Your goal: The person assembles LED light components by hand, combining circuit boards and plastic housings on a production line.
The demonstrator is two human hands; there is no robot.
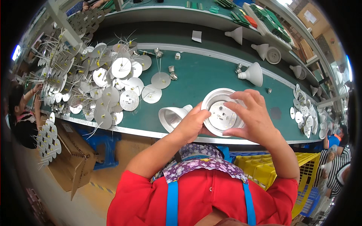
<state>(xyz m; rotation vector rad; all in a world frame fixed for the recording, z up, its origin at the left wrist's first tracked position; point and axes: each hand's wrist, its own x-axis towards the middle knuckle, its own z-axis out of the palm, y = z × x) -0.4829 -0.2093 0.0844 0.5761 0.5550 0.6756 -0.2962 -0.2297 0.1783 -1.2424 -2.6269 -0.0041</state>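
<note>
Head: cup [220, 92] between hands [191, 123] [255, 118], seemingly touching

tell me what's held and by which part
A lamp cup: the left hand grips its left rim. The right hand spreads over its right side; its grip is unclear.

Of the hands [191, 125], the left has most fingers hidden behind the lamp cup [220, 92] (board [221, 117] markings unreadably small).

Left hand [191, 123] apparently curled, right hand [250, 117] arched, forearms [152, 156] angled inward
</note>
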